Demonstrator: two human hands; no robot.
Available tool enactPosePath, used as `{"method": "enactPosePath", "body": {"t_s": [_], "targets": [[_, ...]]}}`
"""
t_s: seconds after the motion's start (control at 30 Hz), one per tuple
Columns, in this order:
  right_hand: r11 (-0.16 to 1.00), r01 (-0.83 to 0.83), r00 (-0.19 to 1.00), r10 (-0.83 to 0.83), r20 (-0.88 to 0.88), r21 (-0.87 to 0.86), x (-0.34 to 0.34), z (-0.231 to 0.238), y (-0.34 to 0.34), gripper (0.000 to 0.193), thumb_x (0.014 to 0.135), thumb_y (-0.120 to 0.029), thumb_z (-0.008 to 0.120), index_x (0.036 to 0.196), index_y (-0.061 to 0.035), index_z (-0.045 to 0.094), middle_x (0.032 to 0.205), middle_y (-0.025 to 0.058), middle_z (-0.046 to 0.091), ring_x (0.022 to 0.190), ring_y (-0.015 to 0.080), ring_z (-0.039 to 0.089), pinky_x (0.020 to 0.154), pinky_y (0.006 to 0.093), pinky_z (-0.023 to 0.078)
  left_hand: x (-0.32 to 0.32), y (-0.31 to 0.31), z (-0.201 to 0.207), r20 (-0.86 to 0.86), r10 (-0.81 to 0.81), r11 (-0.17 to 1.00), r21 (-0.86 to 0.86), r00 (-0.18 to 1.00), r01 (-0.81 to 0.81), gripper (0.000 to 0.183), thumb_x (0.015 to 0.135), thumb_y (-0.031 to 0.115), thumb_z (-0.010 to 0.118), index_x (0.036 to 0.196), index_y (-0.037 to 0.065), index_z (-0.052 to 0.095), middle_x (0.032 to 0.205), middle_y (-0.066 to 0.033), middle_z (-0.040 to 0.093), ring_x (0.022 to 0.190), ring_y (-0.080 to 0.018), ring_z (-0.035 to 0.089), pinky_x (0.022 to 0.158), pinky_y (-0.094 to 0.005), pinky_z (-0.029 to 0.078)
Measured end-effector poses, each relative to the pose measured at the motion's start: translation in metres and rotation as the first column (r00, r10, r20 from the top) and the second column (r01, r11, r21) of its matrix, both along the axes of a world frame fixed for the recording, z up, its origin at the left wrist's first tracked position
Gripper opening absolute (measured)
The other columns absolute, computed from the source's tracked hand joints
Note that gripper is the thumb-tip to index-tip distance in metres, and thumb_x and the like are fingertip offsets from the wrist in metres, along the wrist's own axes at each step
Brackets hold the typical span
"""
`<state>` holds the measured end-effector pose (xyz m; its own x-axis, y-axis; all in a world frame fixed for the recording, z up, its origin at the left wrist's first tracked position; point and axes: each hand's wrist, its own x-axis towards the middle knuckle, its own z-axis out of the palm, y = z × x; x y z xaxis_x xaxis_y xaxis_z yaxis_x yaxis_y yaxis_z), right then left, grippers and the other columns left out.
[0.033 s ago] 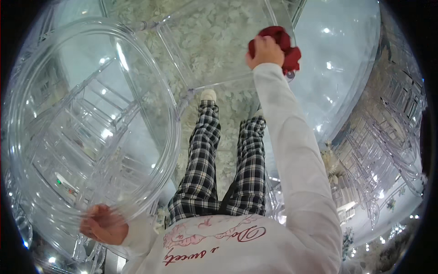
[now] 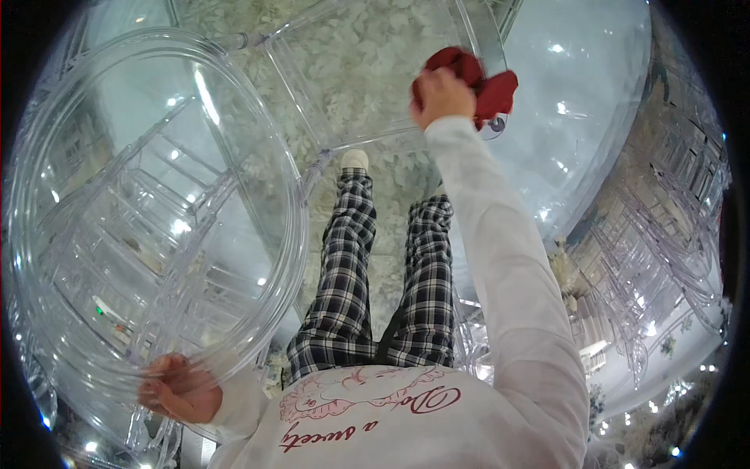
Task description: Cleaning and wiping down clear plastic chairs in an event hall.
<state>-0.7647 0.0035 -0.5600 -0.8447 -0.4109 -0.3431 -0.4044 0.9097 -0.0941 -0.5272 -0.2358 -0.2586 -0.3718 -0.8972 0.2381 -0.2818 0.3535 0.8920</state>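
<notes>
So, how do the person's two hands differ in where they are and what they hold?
The left hand is low, near the body, and grips the rim of the round back of a clear plastic chair. The right hand is stretched far forward on a straight arm. It holds a red cloth, pressed against the chair's clear seat. The left hand holds no cloth. Both hands are bare and closed around something, and both arms wear white sleeves.
</notes>
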Motion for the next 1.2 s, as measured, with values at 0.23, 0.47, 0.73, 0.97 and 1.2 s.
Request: {"method": "enactPosePath", "body": {"t_s": [0.23, 0.47, 0.73, 0.97, 1.2], "targets": [[0.976, -0.215, 0.967, 0.216, 0.137, -0.027, 0.055, -0.003, 0.049, 0.029, 0.06, -0.029, 0.059, 0.086, -0.018, 0.052, 0.088, 0.0043, 0.048, 0.076, 0.0249, 0.051, 0.062, 0.0378, 0.044, -0.014, 0.026, 0.001, -0.1, 0.064, 0.997, 0.041, 0.993, -0.06, 0.025, 0.076, 0.006, 0.045, 0.1, 0.003, 0.041, 0.072, -0.0072, 0.044, 0.063, -0.015, 0.042, 0.054, -0.025, 0.035], [0.973, 0.216, 0.949, -0.189, -0.253, 0.083, -0.076, 0.001, 0.026, 0.031, 0.066, -0.032, 0.055, 0.091, -0.0151, 0.049, 0.091, 0.0088, 0.049, 0.079, 0.0293, 0.051, 0.065, 0.0403, 0.043, -0.006, 0.015, 0.003, -0.165, 0.173, 0.984, 0.057, 0.971, -0.166, 0.027, 0.076, 0.008, 0.043, 0.101, 0.0, 0.04, 0.069, -0.0086, 0.042, 0.058, -0.0159, 0.04, 0.053, -0.0264, 0.034], [0.68, -0.677, 0.548, 0.722, 0.423, -0.282, 0.067, -0.008, 0.019, 0.019, 0.072, -0.02, 0.044, 0.08, -0.0121, 0.06, 0.082, 0.0086, 0.055, 0.074, 0.0274, 0.055, 0.061, 0.0401, 0.045, -0.008, 0.006, -0.013, 0.019, 0.188, 0.972, -0.145, 0.982, -0.183, 0.012, 0.074, 0.01, 0.044, 0.085, 0.006, 0.041, 0.068, -0.0081, 0.038, 0.059, -0.0172, 0.04, 0.048, -0.024, 0.033], [0.995, -0.062, 0.906, 0.023, -0.422, -0.078, -0.11, -0.021, 0.014, 0.03, 0.061, -0.031, 0.059, 0.087, -0.0161, 0.054, 0.089, 0.0078, 0.051, 0.073, 0.0282, 0.053, 0.062, 0.0382, 0.044, 0.012, 0.002, 0.006, -0.05, -0.156, 0.962, 0.217, 0.986, 0.164, 0.023, 0.077, 0.006, 0.045, 0.1, 0.007, 0.044, 0.084, -0.0097, 0.049, 0.077, -0.0208, 0.044, 0.061, -0.0289, 0.039], [0.833, -0.474, 0.88, 0.434, -0.193, -0.287, 0.013, -0.018, 0.029, 0.027, 0.055, -0.029, 0.06, 0.079, -0.0184, 0.053, 0.08, 0.0056, 0.049, 0.067, 0.0241, 0.05, 0.054, 0.0386, 0.041, 0.016, -0.024, 0.004, -0.166, -0.108, 0.967, 0.213, 0.98, 0.143, 0.021, 0.075, 0.004, 0.048, 0.096, 0.007, 0.046, 0.082, -0.0095, 0.05, 0.073, -0.0204, 0.046, 0.062, -0.03, 0.041]]}}
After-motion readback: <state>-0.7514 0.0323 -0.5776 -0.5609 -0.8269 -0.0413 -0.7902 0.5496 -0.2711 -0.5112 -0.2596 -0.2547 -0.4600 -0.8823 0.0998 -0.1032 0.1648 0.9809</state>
